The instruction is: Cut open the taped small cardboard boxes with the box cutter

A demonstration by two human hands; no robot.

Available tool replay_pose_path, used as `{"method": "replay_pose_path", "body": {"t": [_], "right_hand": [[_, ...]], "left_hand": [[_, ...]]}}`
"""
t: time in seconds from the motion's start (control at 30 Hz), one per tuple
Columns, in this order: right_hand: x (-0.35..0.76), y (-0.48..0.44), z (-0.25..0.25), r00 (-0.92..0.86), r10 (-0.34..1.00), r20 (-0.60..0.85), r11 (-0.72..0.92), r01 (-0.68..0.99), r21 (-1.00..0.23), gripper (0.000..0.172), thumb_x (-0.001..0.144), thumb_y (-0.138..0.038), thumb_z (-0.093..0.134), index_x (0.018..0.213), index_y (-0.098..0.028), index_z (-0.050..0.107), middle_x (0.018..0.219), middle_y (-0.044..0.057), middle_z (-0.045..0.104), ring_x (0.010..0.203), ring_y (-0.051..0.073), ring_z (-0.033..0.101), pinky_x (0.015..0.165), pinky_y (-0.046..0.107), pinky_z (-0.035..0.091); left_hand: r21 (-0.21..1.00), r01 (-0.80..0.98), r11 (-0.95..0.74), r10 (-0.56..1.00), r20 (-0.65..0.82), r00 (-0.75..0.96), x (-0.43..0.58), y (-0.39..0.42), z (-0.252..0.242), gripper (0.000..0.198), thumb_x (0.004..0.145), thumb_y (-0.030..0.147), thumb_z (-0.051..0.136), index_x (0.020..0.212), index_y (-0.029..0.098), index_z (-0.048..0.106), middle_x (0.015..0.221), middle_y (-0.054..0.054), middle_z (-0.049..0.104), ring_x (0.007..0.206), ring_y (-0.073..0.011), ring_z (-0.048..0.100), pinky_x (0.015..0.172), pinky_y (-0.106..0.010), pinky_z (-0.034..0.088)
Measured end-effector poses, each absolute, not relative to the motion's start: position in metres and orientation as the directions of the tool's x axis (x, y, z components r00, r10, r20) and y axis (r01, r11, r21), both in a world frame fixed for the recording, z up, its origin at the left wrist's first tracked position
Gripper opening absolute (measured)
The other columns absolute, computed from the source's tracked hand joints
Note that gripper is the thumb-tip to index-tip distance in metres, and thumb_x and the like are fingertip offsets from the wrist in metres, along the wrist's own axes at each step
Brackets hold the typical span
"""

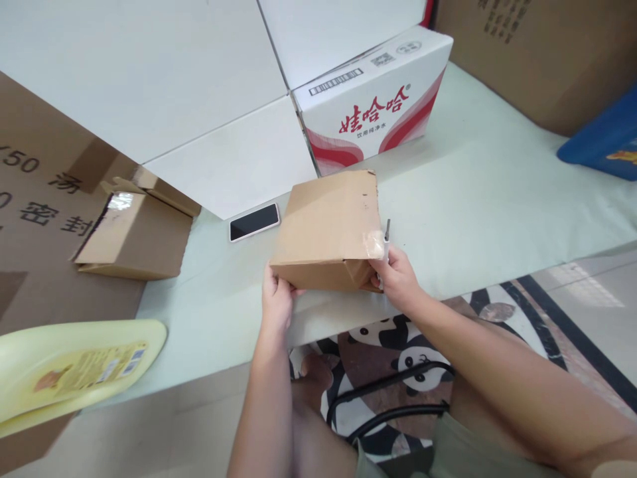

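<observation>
A brown cardboard box [326,216] rests on the pale green table in front of me, with a piece of clear tape at its near right corner. My left hand [279,299] grips its near left corner, thumb along the side and fingers underneath. At the near right corner, my right hand [395,275] is closed around a utility knife [386,242] with a white handle, its thin grey blade pointing up and away. The fingers of that hand also touch the box's folded end flap, and some of them are hidden. A phone [255,222] with a dark screen lies just left of the box.
White cartons [239,156] stand behind, one a red-lettered water carton [373,109]. Another small cardboard box [137,232] sits at left beside a large brown carton [40,265]. A yellow-green plastic tub [154,332] is at near left; a blue container [597,139] stands at right.
</observation>
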State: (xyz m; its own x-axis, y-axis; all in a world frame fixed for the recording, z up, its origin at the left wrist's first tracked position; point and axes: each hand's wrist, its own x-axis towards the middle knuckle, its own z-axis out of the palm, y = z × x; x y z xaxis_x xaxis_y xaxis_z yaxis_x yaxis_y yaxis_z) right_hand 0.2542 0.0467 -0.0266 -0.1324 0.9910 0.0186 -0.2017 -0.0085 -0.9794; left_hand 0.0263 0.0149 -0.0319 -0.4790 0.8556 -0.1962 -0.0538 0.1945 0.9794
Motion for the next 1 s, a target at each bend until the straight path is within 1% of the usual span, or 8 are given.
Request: {"method": "replay_pose_path", "body": {"t": [0.07, 0.17, 0.27, 0.37, 0.47, 0.57, 0.77, 1.0], "right_hand": [[0.2531, 0.0465, -0.0284, -0.139, 0.990, -0.024, -0.055, -0.221, -0.974, 0.055, 0.077, -0.075, 0.065, 0.077, -0.022, 0.051, 0.052, -0.007, 0.041, 0.041, 0.008, 0.038, 0.038, 0.024, 0.030], [0.2512, 0.0459, -0.0307, -0.134, 0.988, -0.070, -0.103, -0.253, -0.962, 0.056, 0.075, -0.076, 0.067, 0.076, -0.022, 0.050, 0.049, -0.008, 0.040, 0.039, 0.008, 0.038, 0.037, 0.023, 0.029], [0.2497, 0.0452, -0.0310, -0.138, 0.989, -0.058, -0.092, -0.254, -0.963, 0.058, 0.073, -0.077, 0.068, 0.070, -0.022, 0.048, 0.048, -0.007, 0.041, 0.039, 0.008, 0.038, 0.037, 0.023, 0.029], [0.2490, 0.0447, -0.0297, -0.146, 0.989, -0.021, -0.057, -0.244, -0.968, 0.060, 0.072, -0.079, 0.066, 0.068, -0.022, 0.048, 0.048, -0.007, 0.042, 0.041, 0.008, 0.039, 0.039, 0.024, 0.029], [0.2490, 0.0445, -0.0293, -0.151, 0.988, -0.030, -0.067, -0.248, -0.966, 0.061, 0.071, -0.080, 0.066, 0.068, -0.022, 0.048, 0.047, -0.007, 0.042, 0.041, 0.008, 0.038, 0.039, 0.023, 0.029], [0.2495, 0.0444, -0.0302, -0.145, 0.988, -0.049, -0.085, -0.248, -0.965, 0.061, 0.072, -0.080, 0.066, 0.066, -0.022, 0.047, 0.046, -0.007, 0.042, 0.041, 0.008, 0.038, 0.040, 0.023, 0.030], [0.2505, 0.0443, -0.0314, -0.161, 0.986, -0.035, -0.075, -0.247, -0.966, 0.060, 0.073, -0.079, 0.065, 0.066, -0.022, 0.046, 0.047, -0.007, 0.042, 0.041, 0.008, 0.039, 0.040, 0.023, 0.030], [0.2508, 0.0443, -0.0327, -0.164, 0.985, -0.046, -0.085, -0.240, -0.967, 0.059, 0.074, -0.078, 0.065, 0.067, -0.022, 0.047, 0.047, -0.006, 0.043, 0.041, 0.008, 0.039, 0.039, 0.023, 0.030]], "left_hand": [[0.978, -0.073, 0.196, 0.853, -0.206, -0.479, 0.0271, 0.0154, -0.0292, 0.042, 0.079, 0.030, 0.067, 0.119, 0.025, 0.055, 0.100, -0.004, 0.065, 0.063, -0.0119, 0.063, 0.049, -0.023, 0.056], [0.964, -0.125, 0.235, 0.839, -0.266, -0.475, 0.0279, 0.0167, -0.0252, 0.040, 0.079, 0.035, 0.067, 0.115, 0.023, 0.055, 0.087, -0.001, 0.064, 0.057, -0.0111, 0.062, 0.048, -0.023, 0.055], [0.950, -0.132, 0.284, 0.821, -0.312, -0.478, 0.0284, 0.0176, -0.0242, 0.035, 0.079, 0.038, 0.066, 0.107, 0.021, 0.055, 0.074, 0.002, 0.061, 0.051, -0.0103, 0.059, 0.043, -0.020, 0.050], [0.955, -0.086, 0.285, 0.825, -0.290, -0.486, 0.0296, 0.0176, -0.0261, 0.034, 0.077, 0.038, 0.066, 0.104, 0.020, 0.054, 0.067, 0.003, 0.059, 0.048, -0.0113, 0.059, 0.038, -0.018, 0.042], [0.957, -0.058, 0.285, 0.826, -0.276, -0.491, 0.0314, 0.0177, -0.0281, 0.032, 0.077, 0.037, 0.064, 0.101, 0.020, 0.053, 0.064, 0.003, 0.059, 0.049, -0.0128, 0.060, 0.037, -0.017, 0.037], [0.958, -0.052, 0.282, 0.829, -0.271, -0.490, 0.0324, 0.0179, -0.0284, 0.030, 0.077, 0.036, 0.063, 0.100, 0.020, 0.052, 0.062, 0.004, 0.058, 0.048, -0.0129, 0.060, 0.037, -0.017, 0.035], [0.960, -0.052, 0.275, 0.833, -0.265, -0.485, 0.0316, 0.0176, -0.0276, 0.027, 0.077, 0.035, 0.063, 0.097, 0.020, 0.052, 0.061, 0.003, 0.056, 0.047, -0.0125, 0.058, 0.038, -0.017, 0.035], [0.962, -0.031, 0.270, 0.835, -0.250, -0.490, 0.0313, 0.0176, -0.0293, 0.027, 0.077, 0.033, 0.063, 0.098, 0.019, 0.053, 0.065, 0.001, 0.058, 0.050, -0.0142, 0.061, 0.039, -0.018, 0.036]]}}
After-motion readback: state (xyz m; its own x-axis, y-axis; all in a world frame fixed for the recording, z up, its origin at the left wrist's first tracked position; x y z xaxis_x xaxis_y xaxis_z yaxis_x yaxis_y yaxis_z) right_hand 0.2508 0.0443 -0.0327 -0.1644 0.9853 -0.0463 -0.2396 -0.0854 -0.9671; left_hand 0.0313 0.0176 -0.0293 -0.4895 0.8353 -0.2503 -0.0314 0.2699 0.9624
